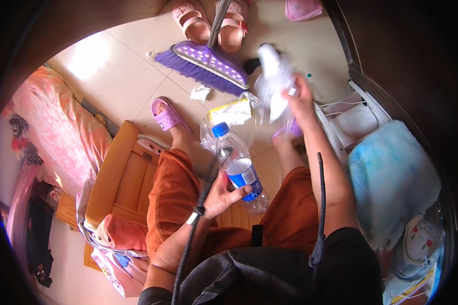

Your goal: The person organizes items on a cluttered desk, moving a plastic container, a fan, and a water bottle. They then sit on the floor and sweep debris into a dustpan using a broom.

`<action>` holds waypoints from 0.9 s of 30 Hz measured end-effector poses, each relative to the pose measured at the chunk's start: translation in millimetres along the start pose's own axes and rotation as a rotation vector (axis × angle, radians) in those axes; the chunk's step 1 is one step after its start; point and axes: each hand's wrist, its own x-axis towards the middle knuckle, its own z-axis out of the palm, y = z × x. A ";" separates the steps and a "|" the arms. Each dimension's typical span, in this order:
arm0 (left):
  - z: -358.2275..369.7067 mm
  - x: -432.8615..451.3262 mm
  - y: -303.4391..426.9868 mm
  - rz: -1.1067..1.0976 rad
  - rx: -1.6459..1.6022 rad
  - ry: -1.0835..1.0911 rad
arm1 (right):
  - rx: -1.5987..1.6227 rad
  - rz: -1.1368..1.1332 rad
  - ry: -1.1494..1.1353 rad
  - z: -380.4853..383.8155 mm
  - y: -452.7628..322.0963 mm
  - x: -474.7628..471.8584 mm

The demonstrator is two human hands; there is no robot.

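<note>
My left hand (pixel 223 194) is closed round a clear plastic bottle (pixel 248 179) with a blue cap and a blue label, held tilted over my lap. Out in front on the right, my right hand (pixel 302 101) grips a crumpled white and clear plastic bag (pixel 276 80), blurred by motion. Between the hands and beyond the bottle lies another clear plastic bag (pixel 253 108) around something white and yellow. A purple broom head (pixel 213 65) with white dots rests on the floor past it, with a scrap of white paper (pixel 200 93) beside its bristles.
Pink clogs (pixel 194 23) stand behind the broom on the tiled floor. On the left are a wooden chair (pixel 114 167) and a pink bedspread (pixel 61 126). A white rack (pixel 334 129) and a blue fluffy cushion (pixel 389 179) stand close by my right arm.
</note>
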 end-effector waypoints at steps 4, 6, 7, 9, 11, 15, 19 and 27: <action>0.1 -2.2 15.8 0.004 0.060 -0.193 | -0.039 0.398 -0.716 40.2 14.2 -69.0; 3.8 -7.8 26.1 -0.083 0.084 -0.327 | -0.041 0.578 -0.748 69.9 49.9 -69.2; 1.6 -10.3 11.5 -0.059 0.149 -0.413 | 0.040 0.761 -0.637 84.0 80.7 -63.6; 3.4 -13.6 -0.3 0.065 0.240 -0.466 | 0.282 0.590 -0.138 127.6 62.9 -65.0; -5.1 -11.5 8.5 -0.041 0.113 -0.424 | -0.488 -0.309 0.243 146.2 142.0 -52.6; -24.3 -13.2 11.6 -0.003 0.091 -0.212 | -0.647 -0.095 -0.013 165.9 115.0 -62.7; -27.9 -14.2 14.2 -0.039 0.028 -0.115 | -0.565 0.052 -0.377 113.8 67.2 -60.4; -27.8 -15.8 9.0 -0.059 -0.017 -0.129 | -0.310 0.291 0.340 50.2 38.0 88.4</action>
